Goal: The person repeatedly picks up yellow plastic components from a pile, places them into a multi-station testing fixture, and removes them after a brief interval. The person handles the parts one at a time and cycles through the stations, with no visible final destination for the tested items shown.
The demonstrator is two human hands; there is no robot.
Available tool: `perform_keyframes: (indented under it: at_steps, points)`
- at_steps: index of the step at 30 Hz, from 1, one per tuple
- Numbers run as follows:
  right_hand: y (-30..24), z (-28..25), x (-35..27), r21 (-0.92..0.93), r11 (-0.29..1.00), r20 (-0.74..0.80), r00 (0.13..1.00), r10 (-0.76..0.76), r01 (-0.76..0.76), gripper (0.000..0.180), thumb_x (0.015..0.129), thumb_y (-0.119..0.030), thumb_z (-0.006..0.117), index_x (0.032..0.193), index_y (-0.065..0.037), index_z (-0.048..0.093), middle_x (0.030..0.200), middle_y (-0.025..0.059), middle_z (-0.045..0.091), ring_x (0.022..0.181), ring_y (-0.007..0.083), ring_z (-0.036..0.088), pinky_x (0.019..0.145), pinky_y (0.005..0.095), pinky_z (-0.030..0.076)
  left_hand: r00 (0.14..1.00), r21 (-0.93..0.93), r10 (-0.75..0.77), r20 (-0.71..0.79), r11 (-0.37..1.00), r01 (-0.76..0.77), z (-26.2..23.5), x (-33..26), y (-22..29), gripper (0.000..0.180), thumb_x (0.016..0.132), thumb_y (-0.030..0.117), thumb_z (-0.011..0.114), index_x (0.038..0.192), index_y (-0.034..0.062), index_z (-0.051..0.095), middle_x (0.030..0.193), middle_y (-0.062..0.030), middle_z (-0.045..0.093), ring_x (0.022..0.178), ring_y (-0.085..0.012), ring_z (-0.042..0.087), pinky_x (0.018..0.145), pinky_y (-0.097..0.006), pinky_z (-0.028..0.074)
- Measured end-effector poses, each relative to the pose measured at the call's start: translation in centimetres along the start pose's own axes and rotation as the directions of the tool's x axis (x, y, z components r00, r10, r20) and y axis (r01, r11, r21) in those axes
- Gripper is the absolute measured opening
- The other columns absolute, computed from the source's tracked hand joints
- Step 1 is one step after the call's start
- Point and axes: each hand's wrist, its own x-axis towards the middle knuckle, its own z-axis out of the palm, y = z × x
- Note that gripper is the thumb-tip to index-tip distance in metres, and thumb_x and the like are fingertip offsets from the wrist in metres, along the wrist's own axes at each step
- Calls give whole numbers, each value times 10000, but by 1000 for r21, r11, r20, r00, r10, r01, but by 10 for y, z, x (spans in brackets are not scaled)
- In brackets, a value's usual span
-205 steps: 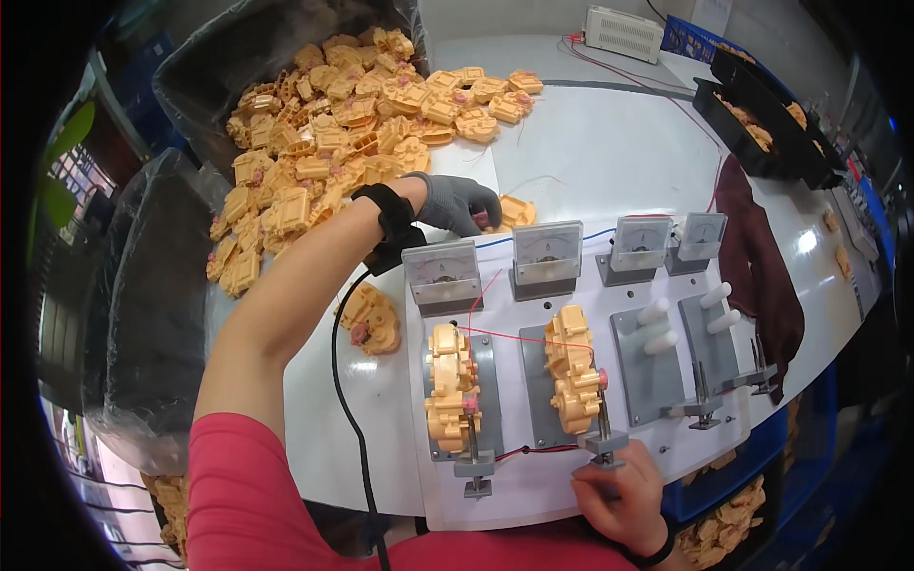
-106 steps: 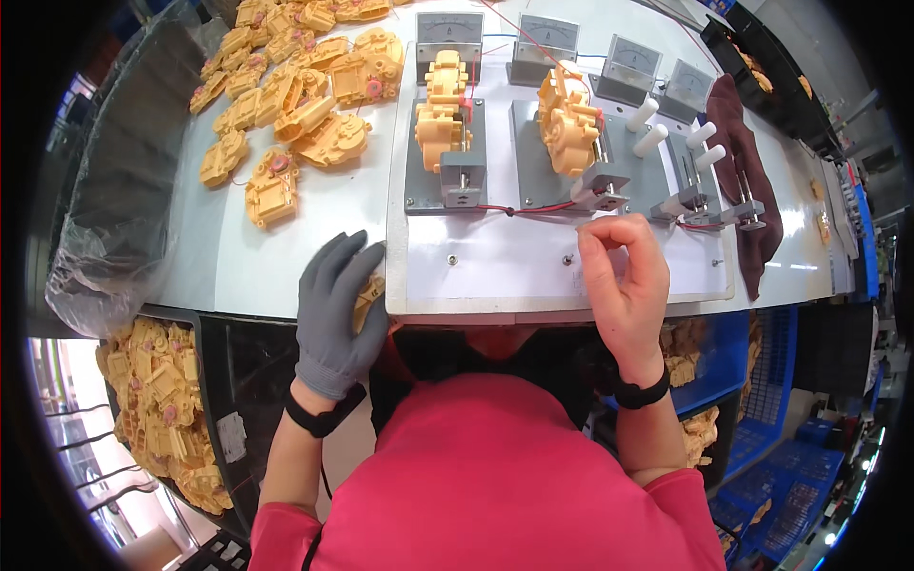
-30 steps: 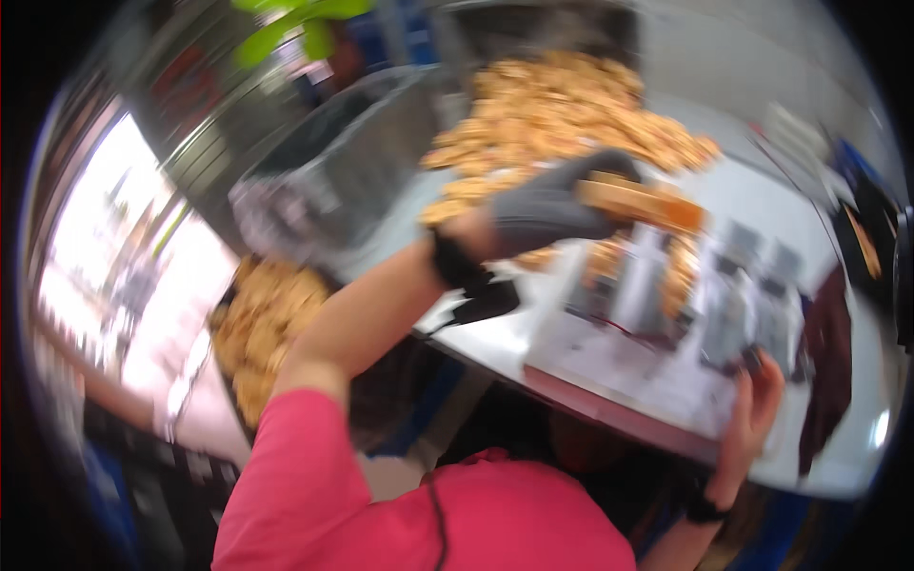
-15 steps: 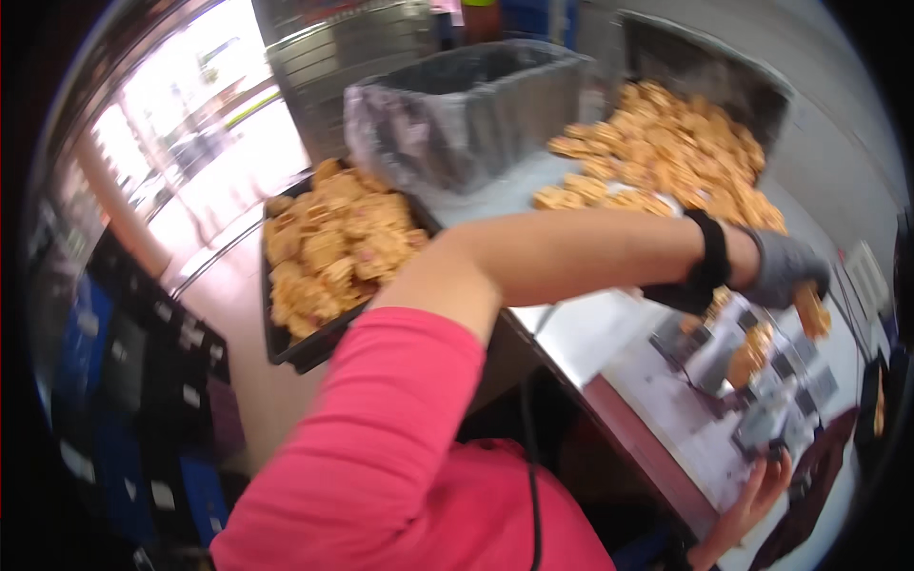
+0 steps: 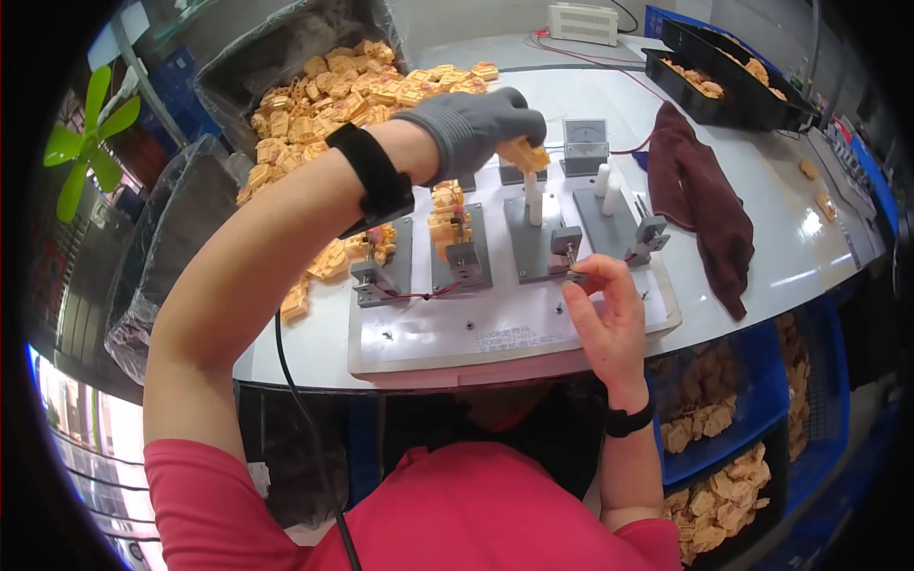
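Note:
My left hand (image 5: 476,128), in a grey glove, is closed on a yellow-orange plastic part (image 5: 523,154). It holds the part at the top of the white posts (image 5: 535,205) on a grey test fixture (image 5: 524,243); whether they touch is hard to tell. My bare right hand (image 5: 609,314) pinches the small grey end piece (image 5: 577,275) at that fixture's front with thumb and forefinger. Two fixtures to the left carry similar plastic parts (image 5: 446,224). The fixture on the right (image 5: 600,219) has bare white posts. All stand on one white board (image 5: 447,343).
Many yellow-orange parts (image 5: 333,95) spill from a lined bin on the left. A small meter (image 5: 586,143) stands behind the fixtures. A maroon cloth (image 5: 700,200), a black tray (image 5: 724,95) and a white power unit (image 5: 583,23) lie beyond. Blue crates (image 5: 733,400) sit below right.
The view has swung right, from the bins toward the fixtures. My left hand still holds the plastic part, now by the white posts. My right hand stays at the fixture's front.

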Motion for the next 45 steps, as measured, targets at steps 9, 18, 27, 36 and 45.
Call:
perform_keyframes:
  at_steps: [9, 18, 27, 36, 45]
  points:
    - [-1, 0, 1, 42, 999, 16, 1000, 1, -2, 246, 861, -58, 728, 1084, -36, 626, 993, 46, 637, 792, 132, 568, 759, 273, 475, 993, 377, 100, -63, 924, -69, -6, 7, 35, 296, 850, 27, 606, 1090, 200, 594, 1120, -65, 618, 883, -340, 683, 727, -431, 552]
    - [0, -1, 3, -17, 999, 17, 999, -40, 40, 250, 858, -64, 735, 1081, -42, 625, 986, 49, 640, 784, 134, 565, 741, 281, 479, 992, 350, 128, -11, 929, -117, 10, -3, 37, 288, 852, 28, 627, 1100, 174, 629, 1088, -93, 646, 881, -337, 688, 740, -426, 555]
    - [0, 0, 1, 10, 1000, 22, 999, 23, -23, 260, 873, -70, 729, 1108, -44, 621, 1012, 46, 644, 812, 132, 577, 770, 283, 485, 973, 99, 135, 188, 983, -156, 28, -8, 57, 424, 833, 56, 649, 1247, 121, 585, 1195, -162, 607, 1062, -359, 653, 876, -428, 537]
    - [1, 6, 2, 38, 996, -184, 979, 88, -83, 218, 919, -77, 679, 1114, -35, 591, 1042, 73, 619, 967, 173, 604, 865, 317, 487, 995, -165, -51, -81, 986, 37, -29, -98, 68, 685, 816, -19, 656, 1453, 168, 486, 1467, -187, 475, 1273, -382, 537, 1043, -430, 453]
    - [-22, -1, -3, -508, 860, 209, 976, 55, 60, 131, 879, -73, 692, 989, -10, 660, 1035, 134, 599, 998, 313, 590, 863, 395, 475, 594, -715, -777, -207, 535, 450, 61, -270, 67, 403, 915, 31, 648, 1312, 11, 577, 1267, -110, 604, 1166, -216, 594, 1004, -336, 462]
